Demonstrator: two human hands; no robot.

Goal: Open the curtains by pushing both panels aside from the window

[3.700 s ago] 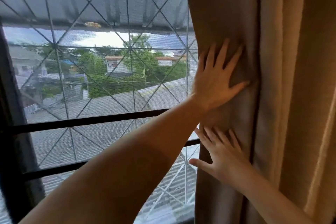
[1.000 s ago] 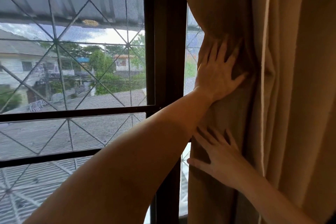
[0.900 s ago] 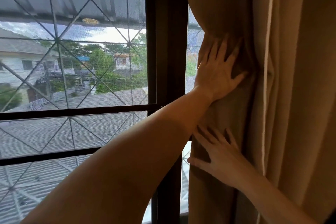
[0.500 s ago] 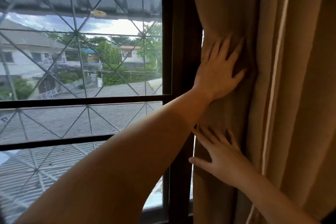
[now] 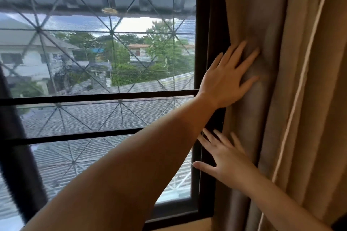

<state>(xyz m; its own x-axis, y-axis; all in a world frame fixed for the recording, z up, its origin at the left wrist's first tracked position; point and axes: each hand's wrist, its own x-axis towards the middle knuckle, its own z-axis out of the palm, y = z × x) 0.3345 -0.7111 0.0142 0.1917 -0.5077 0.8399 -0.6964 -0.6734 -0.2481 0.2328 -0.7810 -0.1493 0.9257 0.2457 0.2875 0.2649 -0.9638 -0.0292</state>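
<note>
A tan curtain panel hangs bunched in folds along the right side of the window. My left hand lies flat on the curtain's inner edge at mid height, fingers spread and pointing up-right, with the fabric creased under its fingertips. Below it, my right hand presses flat against the same edge with fingers apart. Neither hand grips the fabric. The curtain's edge sits just right of the dark vertical window frame. Only this one panel is in view.
A white cord hangs down the curtain folds on the right. The glass has dark horizontal bars and a diamond grille outside. A dark blurred strip runs down the left edge. The sill is at the bottom.
The curtain edge has slid right with both hands, from covering a strip of glass right of the vertical frame to lying past it. Both hands have stayed flat on the fabric.
</note>
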